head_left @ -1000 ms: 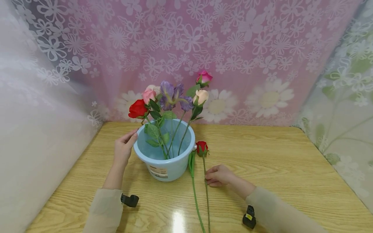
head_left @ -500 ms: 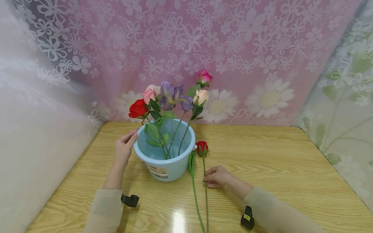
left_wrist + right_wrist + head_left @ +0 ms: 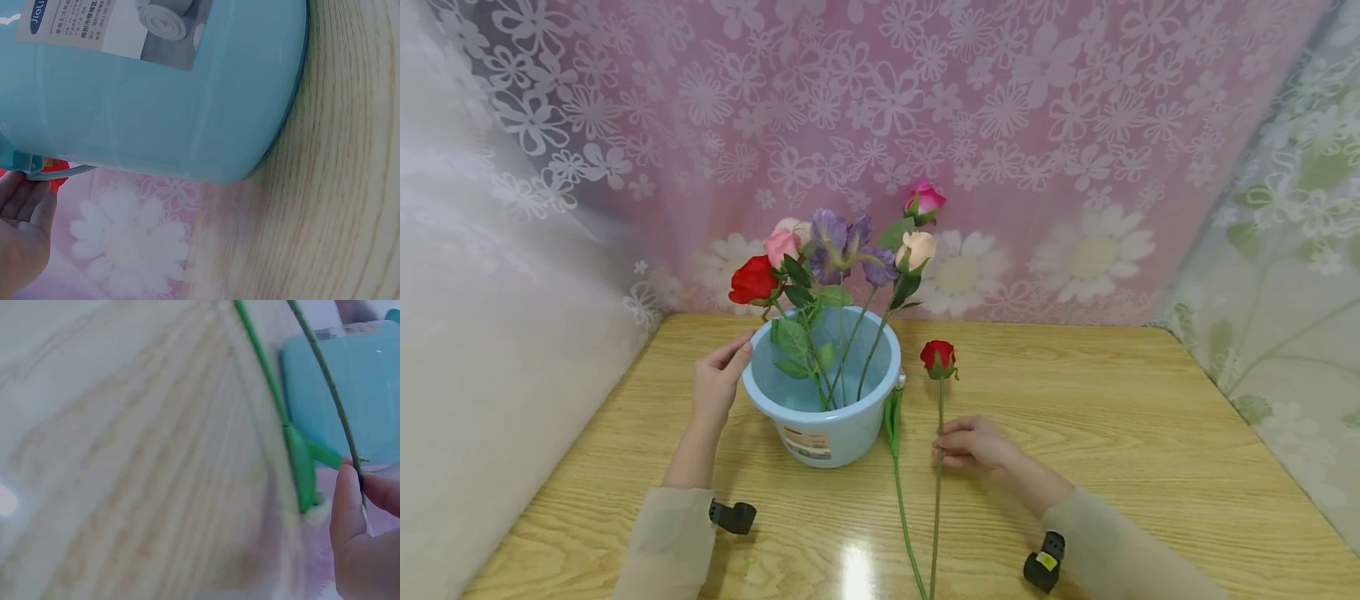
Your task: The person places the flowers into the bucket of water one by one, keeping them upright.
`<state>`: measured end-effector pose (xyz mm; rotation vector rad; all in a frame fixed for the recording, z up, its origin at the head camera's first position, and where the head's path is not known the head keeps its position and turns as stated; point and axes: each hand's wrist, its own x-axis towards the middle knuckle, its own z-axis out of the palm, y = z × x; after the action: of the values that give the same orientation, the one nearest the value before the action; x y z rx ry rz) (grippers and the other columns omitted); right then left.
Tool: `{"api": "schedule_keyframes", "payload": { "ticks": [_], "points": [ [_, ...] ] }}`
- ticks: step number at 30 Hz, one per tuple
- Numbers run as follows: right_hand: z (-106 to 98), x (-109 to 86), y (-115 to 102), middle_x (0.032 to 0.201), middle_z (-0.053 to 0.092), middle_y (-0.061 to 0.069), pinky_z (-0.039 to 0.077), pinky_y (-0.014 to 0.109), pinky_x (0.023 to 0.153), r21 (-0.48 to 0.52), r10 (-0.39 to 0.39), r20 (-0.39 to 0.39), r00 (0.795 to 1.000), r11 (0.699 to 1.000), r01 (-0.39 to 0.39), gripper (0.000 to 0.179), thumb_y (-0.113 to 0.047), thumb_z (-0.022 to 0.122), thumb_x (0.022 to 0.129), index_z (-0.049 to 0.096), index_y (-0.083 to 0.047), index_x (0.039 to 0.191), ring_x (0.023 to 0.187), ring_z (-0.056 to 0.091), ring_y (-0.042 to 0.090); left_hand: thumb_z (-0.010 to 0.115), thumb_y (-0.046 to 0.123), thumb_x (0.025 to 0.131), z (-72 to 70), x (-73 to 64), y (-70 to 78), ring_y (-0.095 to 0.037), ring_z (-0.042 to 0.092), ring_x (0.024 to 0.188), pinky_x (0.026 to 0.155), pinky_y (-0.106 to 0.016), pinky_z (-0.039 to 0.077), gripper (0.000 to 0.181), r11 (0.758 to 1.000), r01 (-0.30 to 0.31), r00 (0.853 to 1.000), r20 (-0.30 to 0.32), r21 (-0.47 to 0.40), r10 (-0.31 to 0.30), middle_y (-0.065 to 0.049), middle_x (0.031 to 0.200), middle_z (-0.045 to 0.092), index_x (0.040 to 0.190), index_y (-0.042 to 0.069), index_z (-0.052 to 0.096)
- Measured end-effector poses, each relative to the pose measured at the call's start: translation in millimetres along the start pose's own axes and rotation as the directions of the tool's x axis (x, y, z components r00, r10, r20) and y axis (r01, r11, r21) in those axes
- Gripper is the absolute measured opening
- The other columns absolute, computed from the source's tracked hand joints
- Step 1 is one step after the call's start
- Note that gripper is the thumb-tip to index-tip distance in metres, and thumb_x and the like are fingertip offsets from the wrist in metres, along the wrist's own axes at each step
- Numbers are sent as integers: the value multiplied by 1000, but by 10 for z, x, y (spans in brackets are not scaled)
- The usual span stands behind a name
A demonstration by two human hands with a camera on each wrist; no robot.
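Note:
A light blue bucket (image 3: pixel 820 421) stands on the wooden table (image 3: pixel 1112 417) with several artificial flowers (image 3: pixel 842 250) in it. My left hand (image 3: pixel 718 383) rests with straight fingers against the bucket's left rim; in the left wrist view the fingers (image 3: pixel 22 219) touch the rim of the bucket (image 3: pixel 156 112). My right hand (image 3: pixel 970 442) pinches the thin stem (image 3: pixel 325 381) of a red rose (image 3: pixel 938 357), whose bloom is raised off the table to the right of the bucket. A second green stem (image 3: pixel 898 492) with a leaf lies on the table beside the bucket.
Floral lace curtains (image 3: pixel 1000 150) close in the table at the back and both sides. The table's right half is bare wood. A glare spot (image 3: pixel 857 575) sits near the front edge.
My right hand has lifted the red rose, and its bloom has moved up and to the right, away from the bucket. The left hand has stayed on the rim.

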<state>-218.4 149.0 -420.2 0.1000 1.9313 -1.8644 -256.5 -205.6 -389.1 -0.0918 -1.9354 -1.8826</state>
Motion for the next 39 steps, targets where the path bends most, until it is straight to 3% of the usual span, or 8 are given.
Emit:
{"api": "schedule_keyframes", "payload": {
  "ticks": [8, 13, 20, 31, 39],
  "points": [
    [-148, -163, -231, 82, 63, 7, 50, 22, 67, 128, -126, 133, 983, 986, 109, 5, 3, 49, 87, 50, 3, 92, 75, 63, 14, 59, 13, 86, -3, -3, 15, -5, 55, 97, 79, -17, 44, 34, 1000, 6, 1000, 8, 15, -6, -14, 112, 58, 111, -9, 57],
    [-174, -264, -425, 82, 64, 6, 50, 22, 68, 187, -191, 151, 970, 969, 162, 7, 4, 50, 87, 54, -1, 86, 77, 64, 15, 59, 13, 86, -8, 0, 24, -5, 55, 96, 79, -17, 44, 34, 1000, 6, 1000, 9, 8, -6, -13, 111, 59, 112, -9, 57],
    [-104, -420, -706, 80, 65, 7, 50, 24, 69, 174, -253, 139, 958, 958, 228, 10, 4, 52, 86, 58, -4, 87, 77, 64, 17, 59, 13, 86, -10, 1, 30, -5, 55, 96, 79, -17, 45, 36, 1000, 2, 1000, 13, -6, -2, -12, 110, 59, 112, -11, 55],
    [96, -567, -1178, 83, 63, 6, 50, 28, 72, 108, -362, 151, 920, 931, 348, 10, 4, 52, 86, 52, 2, 97, 79, 63, 17, 59, 13, 86, -9, 8, -2, -6, 56, 96, 78, -18, 45, 35, 1000, 5, 1000, 5, -11, -5, -13, 110, 59, 111, -11, 56],
    [168, -597, -1350, 82, 64, 6, 50, 28, 71, 147, -453, 167, 876, 890, 432, 12, 6, 50, 86, 55, -1, 94, 77, 63, 17, 59, 16, 86, -3, 4, -5, -6, 55, 97, 79, -17, 44, 35, 999, 23, 1000, 7, 23, -24, -13, 111, 59, 112, -7, 58]
  ]
}}
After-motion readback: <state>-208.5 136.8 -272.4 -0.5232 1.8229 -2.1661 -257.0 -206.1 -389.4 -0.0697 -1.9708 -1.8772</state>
